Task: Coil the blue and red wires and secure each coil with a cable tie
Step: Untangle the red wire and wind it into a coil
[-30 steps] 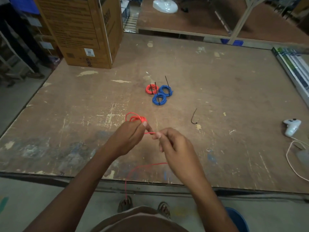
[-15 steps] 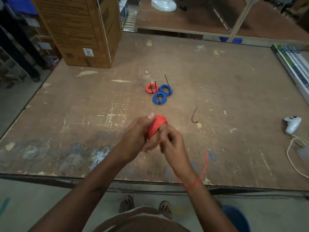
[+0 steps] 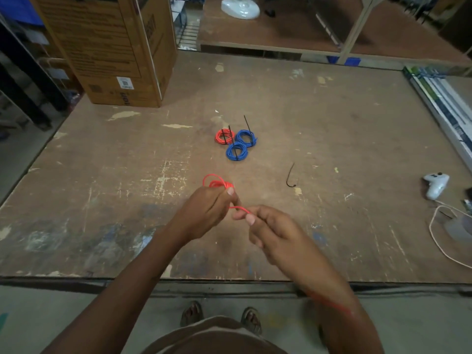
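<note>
- Hands have come apart again: half a second back they were bunched together over the red bundle, now a short run of red wire (image 3: 238, 208) is stretched between them.
- Left hand (image 3: 204, 213) has its fingers clenched round the small red coil (image 3: 217, 183), loops poking out above the knuckles, held just above the worktop (image 3: 102, 190).
- Right hand (image 3: 275, 236) pinches the wire between thumb and forefinger just beside the left hand; other fingers loosely curled.
- Loose tail runs back under the right forearm, seen as a red blur near the wrist; where it ends I cannot tell.
- Same spread pose as 1 second ago, so this reads as 1 more wrap laid on and the next length being drawn out. Coil looks slightly fuller, hard to be sure.
- Meaning for the task: winding of this red wire is mid-way, not done; tail must run out before tying.
- Already finished, well apart further back on the worktop: 1 tied red coil (image 3: 224, 136) and 2 tied blue coils (image 3: 237, 151) (image 3: 245, 138), touching each other, black tie ends sticking up.
- 1 loose black cable tie (image 3: 290, 175) lies near, to the right of the hands, probably meant for this coil.
- Risk, as a guess: loops springing loose if the left grip eases before the tie goes on.
</note>
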The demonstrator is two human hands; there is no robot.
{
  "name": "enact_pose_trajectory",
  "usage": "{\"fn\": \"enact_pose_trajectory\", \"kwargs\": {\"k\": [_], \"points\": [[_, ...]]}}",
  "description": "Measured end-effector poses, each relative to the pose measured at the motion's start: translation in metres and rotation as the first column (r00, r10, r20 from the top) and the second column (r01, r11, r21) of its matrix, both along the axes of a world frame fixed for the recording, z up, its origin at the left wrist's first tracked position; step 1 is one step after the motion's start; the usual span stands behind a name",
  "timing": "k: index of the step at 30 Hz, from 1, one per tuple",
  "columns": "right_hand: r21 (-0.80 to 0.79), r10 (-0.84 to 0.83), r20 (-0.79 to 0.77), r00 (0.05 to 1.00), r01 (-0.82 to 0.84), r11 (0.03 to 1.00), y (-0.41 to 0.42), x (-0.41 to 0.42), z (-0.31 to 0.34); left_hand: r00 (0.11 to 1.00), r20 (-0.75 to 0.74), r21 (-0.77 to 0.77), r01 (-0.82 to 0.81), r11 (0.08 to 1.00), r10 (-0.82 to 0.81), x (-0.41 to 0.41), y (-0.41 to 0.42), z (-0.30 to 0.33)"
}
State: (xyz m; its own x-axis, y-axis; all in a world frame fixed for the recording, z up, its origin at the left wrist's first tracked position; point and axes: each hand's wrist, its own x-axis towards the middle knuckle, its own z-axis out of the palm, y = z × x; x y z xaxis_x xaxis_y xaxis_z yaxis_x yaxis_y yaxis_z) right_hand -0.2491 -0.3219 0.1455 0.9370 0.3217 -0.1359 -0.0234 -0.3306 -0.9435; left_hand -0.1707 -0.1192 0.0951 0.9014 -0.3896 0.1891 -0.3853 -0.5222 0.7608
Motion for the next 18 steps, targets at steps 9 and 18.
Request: {"fn": "enact_pose_trajectory", "kwargs": {"k": [9, 18], "points": [[-0.473, 0.208, 0.617, 0.759, 0.147, 0.869, -0.037, 0.061, 0.008, 0.931, -0.253, -0.404, 0.144, 0.903, -0.261, -0.038, -0.006, 0.020], [-0.377, 0.050, 0.658, 0.751, 0.271, 0.885, 0.033, 0.018, -0.070, 0.897, -0.257, -0.827, -0.012, 0.562, -0.359, -0.032, -0.020, 0.040]]}}
